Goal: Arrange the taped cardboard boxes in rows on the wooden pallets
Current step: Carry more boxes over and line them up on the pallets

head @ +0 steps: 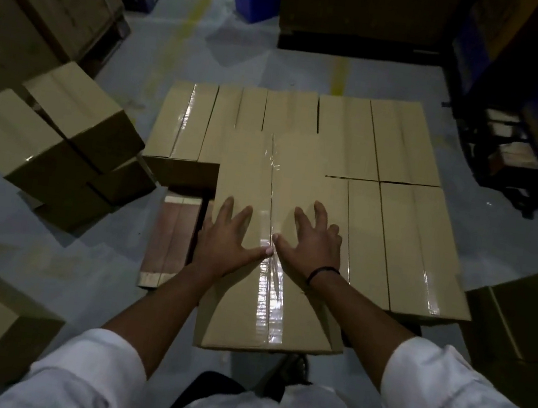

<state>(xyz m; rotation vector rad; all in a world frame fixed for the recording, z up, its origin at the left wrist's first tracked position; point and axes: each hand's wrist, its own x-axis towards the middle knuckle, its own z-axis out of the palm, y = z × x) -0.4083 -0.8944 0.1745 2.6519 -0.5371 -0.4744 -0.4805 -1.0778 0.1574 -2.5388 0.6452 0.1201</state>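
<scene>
Head view, looking down. Loose boxes sit piled on the floor at 9 o'clock. Wooden pallet at centre, covered except for a bare strip of slats at its 8 o'clock corner. Step in hand, by my reading: seating one taped box into the near row. It lies lengthwise, far end over the edge of the back row, near end overhanging the pallet toward the person; flat or riding up on neighbours, cannot tell.

To do it well: push toward 12 o'clock until the far end butts the back row, keeping the long right edge tight against the set boxes at 3 o'clock. Even pressure from both sides, or the box skews. Leave the bare slats at 9 o'clock as a clean slot for another box. Likely snag: a corner catching on a neighbour's top.

Pose. Left hand flat on the lid, fingers spread and pointing to 12 o'clock, thumb reaching in to the tape seam. Right hand mirrors it across the seam, fingers splayed, thumb tip touching or almost touching the left thumb. Neither grips; both press palm-down. Dark band on the right wrist. Forearms come in from 6 o'clock out of white sleeves.
</scene>
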